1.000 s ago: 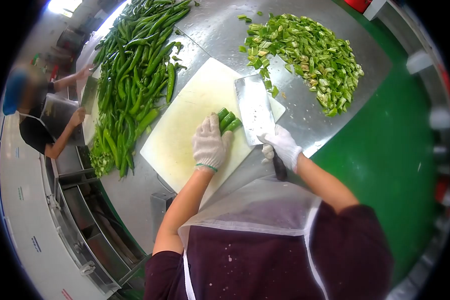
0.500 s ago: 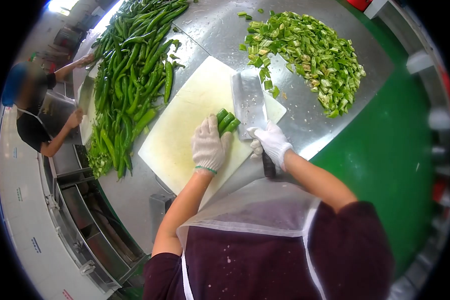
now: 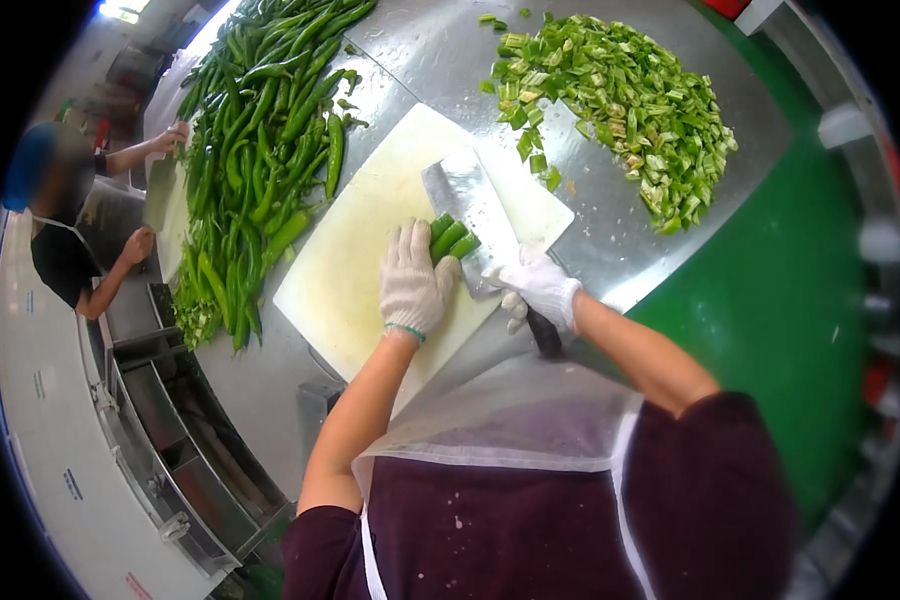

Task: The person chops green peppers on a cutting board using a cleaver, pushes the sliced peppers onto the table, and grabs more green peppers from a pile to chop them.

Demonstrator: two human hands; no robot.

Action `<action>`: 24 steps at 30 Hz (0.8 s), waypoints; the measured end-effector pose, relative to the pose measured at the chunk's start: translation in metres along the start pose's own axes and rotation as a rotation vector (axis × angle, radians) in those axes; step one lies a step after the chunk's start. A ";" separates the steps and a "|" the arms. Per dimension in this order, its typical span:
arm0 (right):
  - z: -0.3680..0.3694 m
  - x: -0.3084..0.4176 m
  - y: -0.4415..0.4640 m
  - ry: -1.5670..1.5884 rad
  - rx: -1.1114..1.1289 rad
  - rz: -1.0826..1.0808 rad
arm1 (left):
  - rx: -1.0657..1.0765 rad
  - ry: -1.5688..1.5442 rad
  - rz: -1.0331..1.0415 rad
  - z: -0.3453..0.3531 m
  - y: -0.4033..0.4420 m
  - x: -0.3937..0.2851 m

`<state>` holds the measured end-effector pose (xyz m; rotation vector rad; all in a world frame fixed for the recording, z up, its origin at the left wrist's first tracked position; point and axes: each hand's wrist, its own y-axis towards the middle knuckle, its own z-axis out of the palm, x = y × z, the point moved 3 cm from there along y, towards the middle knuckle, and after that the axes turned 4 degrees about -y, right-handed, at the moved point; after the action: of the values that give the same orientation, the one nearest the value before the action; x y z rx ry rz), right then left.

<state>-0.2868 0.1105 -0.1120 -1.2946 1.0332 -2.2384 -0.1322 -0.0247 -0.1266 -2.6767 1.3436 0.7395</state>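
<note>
3 green pepper lengths (image 3: 452,240) lie side by side near the center of the frame, on a white cutting board (image 3: 345,265) set at an angle on a shiny metal table (image 3: 400,55). The left hand (image 3: 415,285), in a pale knit glove with a green edge at the wrist, presses on their near ends, its fingers close together and holding them against the board. The right hand (image 3: 538,285), in a white glove, is closed around a cleaver (image 3: 473,212) where the dark handle meets the wide metal blade. The blade slants up and to the left over the board, just to the right of the peppers; whether it touches them cannot be told. At the upper right, a broad pile of chopped green pepper (image 3: 625,115) sits on the metal, with a few loose bits near the board's upper right edge. At the upper left, a long heap of whole green peppers (image 3: 260,160) runs down beside the board. At the far left, 1 other person (image 3: 65,225) in a blue cap and dark top stands beyond the heap, both hands near a broad blade (image 3: 158,195). Green floor (image 3: 770,310) fills the right side, and a clear apron (image 3: 500,410) over a dark maroon shirt (image 3: 500,520) fills the bottom center.
</note>
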 end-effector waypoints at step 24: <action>0.013 -0.008 -0.019 -0.375 0.015 0.053 | -0.043 0.081 -0.087 -0.005 -0.048 0.024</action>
<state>-0.2704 0.1226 -0.0990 -1.5809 0.8955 -1.8619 -0.0808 -0.0140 -0.1408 -2.8071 1.2319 0.6658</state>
